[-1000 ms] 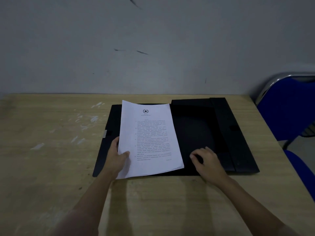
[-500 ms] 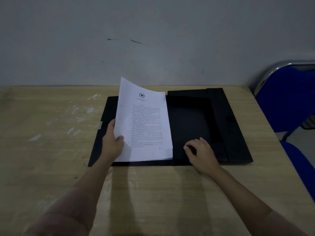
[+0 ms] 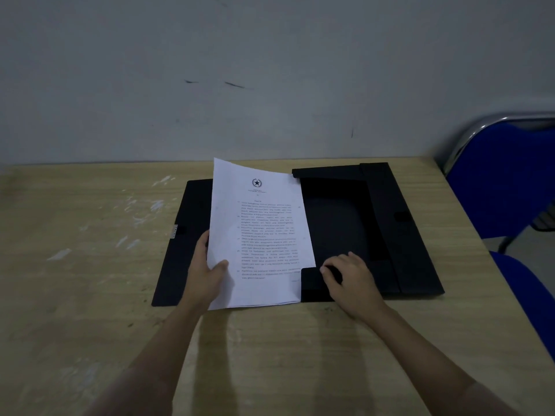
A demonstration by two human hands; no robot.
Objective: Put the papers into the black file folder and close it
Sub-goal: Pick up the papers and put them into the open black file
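The left hand pinches the left edge of the papers, which lean up over the left half of the open black file folder on the table. The right hand has bent fingers lifting the folder's near flap. I think the papers should slide right, under that flap, staying flat so no corner folds.
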